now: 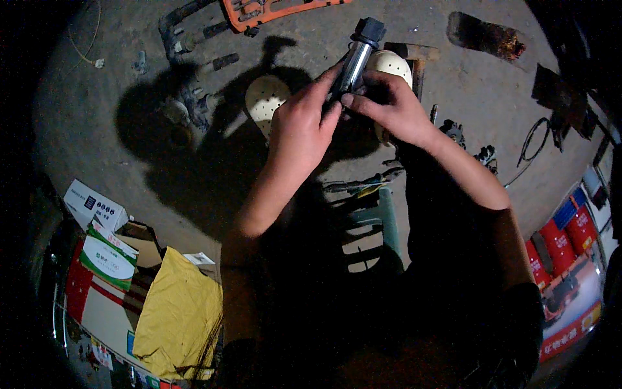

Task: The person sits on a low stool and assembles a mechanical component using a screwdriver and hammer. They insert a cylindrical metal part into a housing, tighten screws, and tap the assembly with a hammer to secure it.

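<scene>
Up in front of me is a shiny metal cylinder with a dark blocky head (356, 65), tilted with its head end up and to the right. My left hand (299, 123) is closed along its left side. From the other side, my right hand (394, 107) grips the lower part, thumb pressed inward and fingers curled. The cylinder's lower end is hidden between the hands and in shadow; its exact kind is not clear. Under the hands on the floor are two pale clogs with holes, the left clog (264, 100) and the right clog (394, 65), partly covered by my right hand.
An orange tool case (291, 13) lies at the far edge. A hammer (420, 53) is beyond my right hand, dark metal parts (191, 107) at left. Nearer are pliers (389, 175), a green stool (391, 223), a yellow bag (178, 311), cartons (97, 204) and red containers (554, 240).
</scene>
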Motion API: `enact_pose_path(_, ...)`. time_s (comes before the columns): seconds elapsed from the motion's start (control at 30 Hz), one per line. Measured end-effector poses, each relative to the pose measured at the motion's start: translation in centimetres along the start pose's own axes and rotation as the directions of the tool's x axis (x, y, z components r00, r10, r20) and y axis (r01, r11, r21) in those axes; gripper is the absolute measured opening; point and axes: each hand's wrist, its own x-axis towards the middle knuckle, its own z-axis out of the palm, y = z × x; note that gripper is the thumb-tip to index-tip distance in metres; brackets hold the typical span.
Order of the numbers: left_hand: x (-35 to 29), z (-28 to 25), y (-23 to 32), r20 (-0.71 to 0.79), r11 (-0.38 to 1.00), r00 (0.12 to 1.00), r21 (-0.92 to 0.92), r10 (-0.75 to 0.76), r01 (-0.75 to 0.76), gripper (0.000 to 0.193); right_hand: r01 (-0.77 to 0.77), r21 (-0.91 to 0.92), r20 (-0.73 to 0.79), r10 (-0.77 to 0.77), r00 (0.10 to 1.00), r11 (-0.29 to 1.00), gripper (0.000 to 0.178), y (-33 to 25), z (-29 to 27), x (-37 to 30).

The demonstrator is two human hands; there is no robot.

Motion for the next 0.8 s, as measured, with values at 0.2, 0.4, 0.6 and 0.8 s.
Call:
enact_pose_path(0.2,0.07,0.12,0.21,-0.149,0.993,0.983,0.07,0.11,-0.1,0.041,-0.046,-0.007,0.042,0.046,0.998,0.999,0.027,-0.65,-0.28,-0.16)
enact_pose_path(0.4,0.07,0.18,0.24,-0.184,0.998,0.981,-0.002,0.056,-0.057,0.035,-0.086,-0.001,0.042,0.086,0.995,0.996,0.026,-1.03,0.02,-0.23)
enact_pose_path(0.6,0.07,0.4,0.09,-0.266,0.994,0.964,-0.105,-0.028,0.0,0.028,0.028,-0.016,-0.112,-0.03,0.993,0.999,0.033,-0.85,-0.28,0.16)
enact_pose_path(0.8,0.19,0.03,0.17,-0.223,0.984,0.974,-0.178,-0.035,-0.005,0.022,-0.184,0.438,-0.055,0.231,0.971,0.88,0.027,-0.48,-0.78,0.09)
